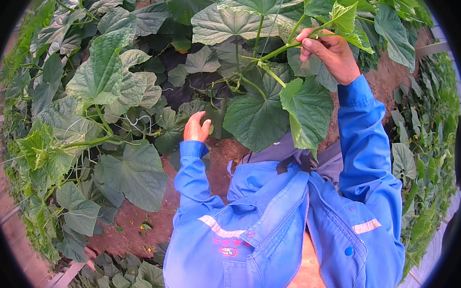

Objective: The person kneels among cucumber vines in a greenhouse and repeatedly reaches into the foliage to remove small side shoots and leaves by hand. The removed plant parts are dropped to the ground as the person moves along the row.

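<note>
My right hand (329,53) pinches the green stem of a cucumber vine (283,49) between thumb and fingers, close to its young tip leaves (343,19). Broad leaves hang from this stem, among them a bright one (307,110) below my right wrist. A thin string (273,26) runs up beside the stem. Lower and to the left, my left hand (196,129) is raised by the foliage, thumb apart from the fingers, with nothing visible in it. A large dark leaf (256,120) hangs to its right.
Another cucumber vine (86,142) leans in on the left, with white string (139,120) near it. Black sheeting (179,89) shows behind the leaves. Reddish soil (138,227) lies below. More plants (427,152) line the right side, and a pale bar (433,48) stands at upper right.
</note>
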Demonstrator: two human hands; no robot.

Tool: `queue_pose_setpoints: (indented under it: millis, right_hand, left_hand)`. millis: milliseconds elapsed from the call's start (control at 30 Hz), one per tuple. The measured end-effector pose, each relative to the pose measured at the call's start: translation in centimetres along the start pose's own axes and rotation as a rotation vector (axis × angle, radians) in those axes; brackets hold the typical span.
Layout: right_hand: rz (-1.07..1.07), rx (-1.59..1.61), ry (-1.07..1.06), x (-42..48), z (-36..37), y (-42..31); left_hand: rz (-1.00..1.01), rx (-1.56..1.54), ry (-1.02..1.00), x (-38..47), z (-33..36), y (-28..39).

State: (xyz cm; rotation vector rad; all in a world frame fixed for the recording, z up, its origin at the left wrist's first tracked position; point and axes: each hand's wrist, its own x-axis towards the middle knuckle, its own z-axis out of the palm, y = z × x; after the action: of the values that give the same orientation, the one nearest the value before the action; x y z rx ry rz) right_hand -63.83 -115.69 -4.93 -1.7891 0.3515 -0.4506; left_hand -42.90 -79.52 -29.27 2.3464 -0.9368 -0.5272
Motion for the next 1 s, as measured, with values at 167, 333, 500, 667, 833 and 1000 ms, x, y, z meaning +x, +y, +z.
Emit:
queue_pose_setpoints:
  millis: [167, 333, 500, 667, 833, 1000]
  right_hand:
    - [0.055, -0.010, 0.039, 0.7, 0.3, -0.2]
    - [0.052, 0.023, 0.000, 1.3, 0.8, -0.4]
    - [0.016, 0.022, -0.014, 1.6, 1.3, -0.5]
    - [0.008, 0.009, -0.027, 1.9, 1.5, -0.4]
    - [0.040, 0.011, -0.016, 1.7, 1.3, -0.4]
    - [0.015, 0.018, -0.026, 1.6, 1.1, -0.4]
  left_hand:
    - [0.096, -0.691, 0.068, 5.3, 0.8, 3.6]
    - [0.245, -0.723, -0.161, 13.6, 1.8, 7.6]
    - [0.411, -0.603, -0.366, 17.7, 3.9, 8.4]
    - [0.321, -0.396, -0.510, 19.0, 4.3, 7.8]
    - [0.377, -0.425, -0.569, 19.5, 3.9, 7.5]
    - [0.113, -0.462, -0.608, 20.6, 5.1, 7.7]
